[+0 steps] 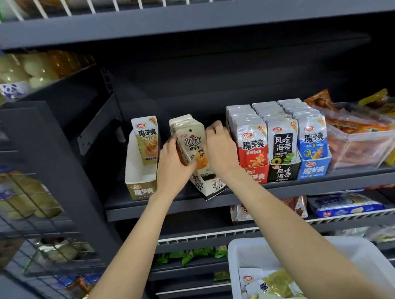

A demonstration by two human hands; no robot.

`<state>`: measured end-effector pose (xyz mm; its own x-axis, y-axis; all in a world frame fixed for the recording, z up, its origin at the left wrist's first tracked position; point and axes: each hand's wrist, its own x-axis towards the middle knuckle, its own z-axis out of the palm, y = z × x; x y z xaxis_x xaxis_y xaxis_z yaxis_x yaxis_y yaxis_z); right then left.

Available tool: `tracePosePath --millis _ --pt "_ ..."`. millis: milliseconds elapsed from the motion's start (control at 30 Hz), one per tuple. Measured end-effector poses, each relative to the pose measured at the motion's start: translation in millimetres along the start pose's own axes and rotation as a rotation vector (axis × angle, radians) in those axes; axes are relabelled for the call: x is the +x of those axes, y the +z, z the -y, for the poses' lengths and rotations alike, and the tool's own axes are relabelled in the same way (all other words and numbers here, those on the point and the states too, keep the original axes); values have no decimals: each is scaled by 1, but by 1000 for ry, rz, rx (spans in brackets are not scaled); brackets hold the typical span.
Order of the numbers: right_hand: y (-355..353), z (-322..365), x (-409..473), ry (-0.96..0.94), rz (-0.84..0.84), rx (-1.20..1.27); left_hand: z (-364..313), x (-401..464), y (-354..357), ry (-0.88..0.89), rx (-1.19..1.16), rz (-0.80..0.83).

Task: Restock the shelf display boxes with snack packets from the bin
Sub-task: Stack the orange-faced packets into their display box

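On the dark shelf (pixel 172 200), my left hand (pixel 173 167) and my right hand (pixel 219 148) hold a stack of beige snack packets (pixel 190 138) from both sides. The stack stands tilted in a white display box (pixel 213 186) that is turned at an angle to the shelf edge. To its left is a gold display box (pixel 139 178) with one gold packet (pixel 146 141) upright at its back. To the right stand full red (pixel 251 146), black (pixel 282 141) and blue (pixel 312 140) packet rows. The white bin (pixel 249 250) at lower right holds green and white packets (pixel 274 285).
A clear plastic tub (pixel 365 146) of orange snacks stands at the shelf's right end. Wire racks (pixel 34 219) with goods fill the left side. Lower shelves (pixel 243 232) carry more packets. The upper shelf (pixel 184 18) overhangs the work area.
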<state>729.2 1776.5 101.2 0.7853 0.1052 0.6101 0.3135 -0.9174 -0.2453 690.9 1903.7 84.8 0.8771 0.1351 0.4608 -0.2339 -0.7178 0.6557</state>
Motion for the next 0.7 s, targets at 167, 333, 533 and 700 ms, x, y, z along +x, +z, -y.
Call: tracePosePath --millis 167,333,533,700 --pt "1 1 -9 29 -90 -31 -4 -5 0 -22 -28 -23" --pt "-27 -12 -48 -56 -139 399 -21 -37 -6 99 -161 -195" --pt "-63 -66 -140 -24 73 513 -43 -109 12 497 -243 -101" --pt "-61 -139 -233 164 500 392 -34 -176 65 635 -189 339"
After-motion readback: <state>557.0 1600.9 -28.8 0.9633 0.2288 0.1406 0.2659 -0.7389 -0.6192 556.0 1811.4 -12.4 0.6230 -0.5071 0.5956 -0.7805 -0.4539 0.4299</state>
